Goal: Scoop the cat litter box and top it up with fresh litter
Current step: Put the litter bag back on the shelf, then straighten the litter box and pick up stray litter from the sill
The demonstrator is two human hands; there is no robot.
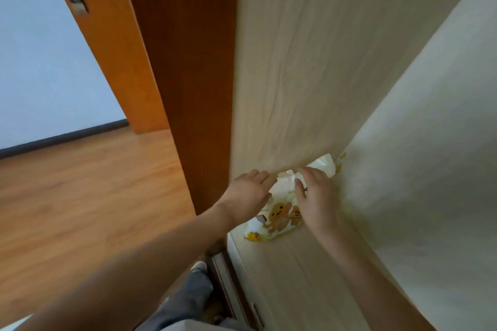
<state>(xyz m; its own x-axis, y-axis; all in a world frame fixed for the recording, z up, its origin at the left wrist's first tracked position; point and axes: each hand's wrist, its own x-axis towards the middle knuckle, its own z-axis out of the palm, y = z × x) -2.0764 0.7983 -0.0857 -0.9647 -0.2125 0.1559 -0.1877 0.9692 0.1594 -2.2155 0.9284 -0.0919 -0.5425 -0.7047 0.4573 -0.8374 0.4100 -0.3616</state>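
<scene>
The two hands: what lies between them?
In the head view, the white bag with orange cartoon figures lies between the left hand and the right hand; both hands touch it.

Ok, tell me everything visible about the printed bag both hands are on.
The bag is a soft, glossy white plastic pack printed with orange cartoon figures and a yellow patch at its near corner. It lies on the pale wood-look shelf, pushed towards the back corner, its crumpled top end against the rear panel. The left hand rests on its left side; the right hand presses on its upper part. Whether it is sealed cannot be told.
</scene>
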